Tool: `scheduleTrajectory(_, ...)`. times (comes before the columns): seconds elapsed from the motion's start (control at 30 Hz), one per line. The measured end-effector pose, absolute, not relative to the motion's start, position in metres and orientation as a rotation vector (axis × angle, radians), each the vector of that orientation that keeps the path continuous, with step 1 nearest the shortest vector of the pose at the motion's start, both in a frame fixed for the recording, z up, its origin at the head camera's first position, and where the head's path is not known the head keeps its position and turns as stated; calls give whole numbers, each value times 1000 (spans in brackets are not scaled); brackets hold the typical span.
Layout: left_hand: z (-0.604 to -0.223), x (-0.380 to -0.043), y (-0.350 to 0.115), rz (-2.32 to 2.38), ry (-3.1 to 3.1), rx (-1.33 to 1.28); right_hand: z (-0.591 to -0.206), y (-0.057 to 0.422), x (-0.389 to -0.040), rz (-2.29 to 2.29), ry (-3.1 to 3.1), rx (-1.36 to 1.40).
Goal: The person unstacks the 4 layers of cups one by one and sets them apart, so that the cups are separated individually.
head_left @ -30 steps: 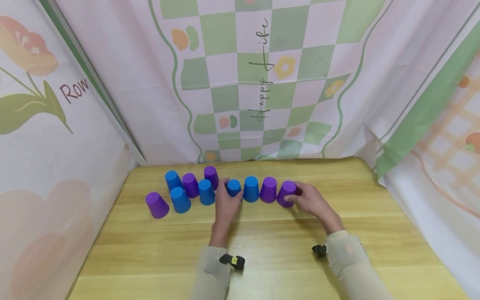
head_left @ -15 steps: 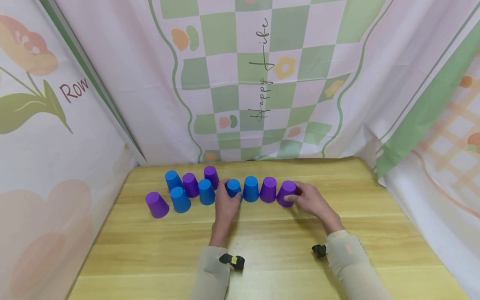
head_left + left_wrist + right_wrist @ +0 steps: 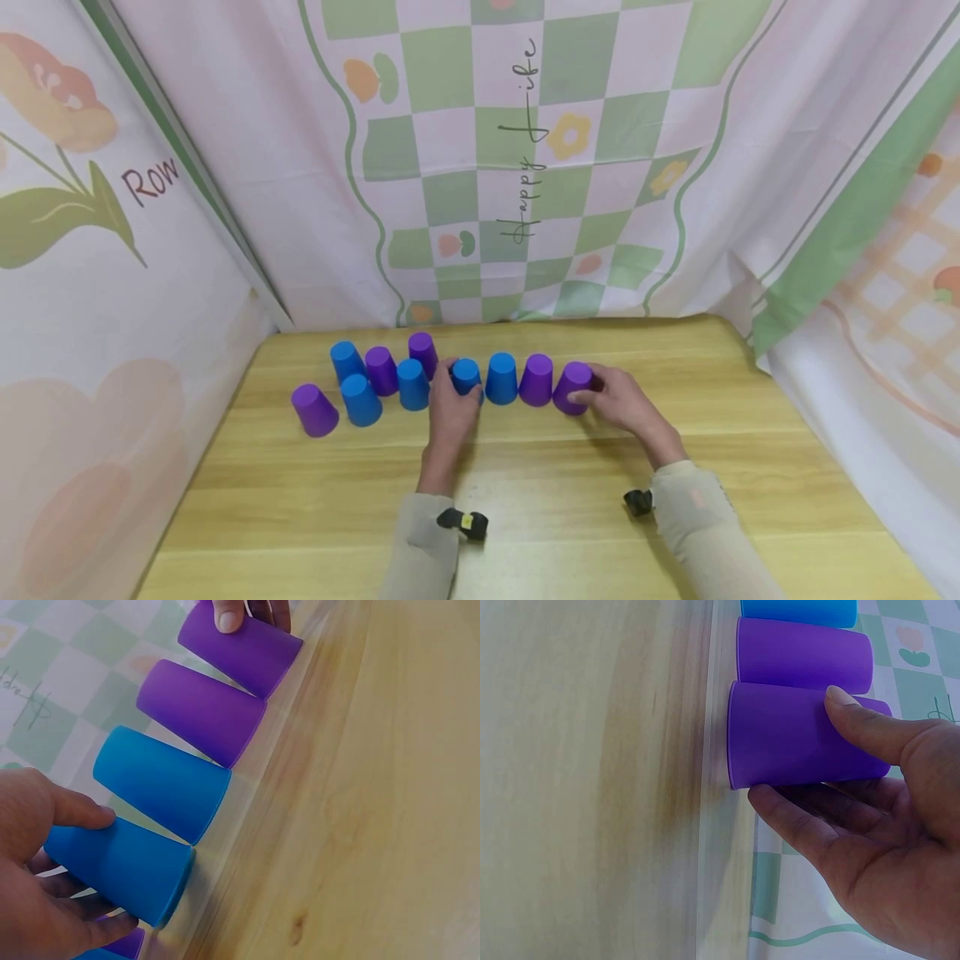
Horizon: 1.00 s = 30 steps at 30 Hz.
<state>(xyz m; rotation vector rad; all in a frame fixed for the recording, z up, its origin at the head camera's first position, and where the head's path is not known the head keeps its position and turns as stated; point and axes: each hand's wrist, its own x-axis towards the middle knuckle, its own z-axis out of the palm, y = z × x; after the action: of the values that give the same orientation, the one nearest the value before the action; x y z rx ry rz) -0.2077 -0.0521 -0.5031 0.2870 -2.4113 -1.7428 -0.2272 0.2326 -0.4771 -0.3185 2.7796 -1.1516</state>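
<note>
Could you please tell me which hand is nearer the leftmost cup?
Left: the left hand grips a blue cup to the right of the leftmost cup; the right hand holds the rightmost cup.

curtained nook: patterned cloth (image 3: 573, 192) around wood-grain table (image 3: 558, 508)

The cups (image 3: 502, 379) are plain blue or purple, table (image 3: 555, 517) yellowish wood-grained, curtain (image 3: 510, 192) green-checked.

Your wood-grain tabletop (image 3: 543, 508) bears blue tapered cups (image 3: 502, 380) and purple tapered cups (image 3: 537, 382), all upside down; three, one blue and two purple, stand behind the others toward your left.
</note>
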Motion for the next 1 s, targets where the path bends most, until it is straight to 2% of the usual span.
scheduleTrajectory(1.0, -470, -188, -77, -1666, -2476, 255, -479, 234, -228, -1139, 2780, -317)
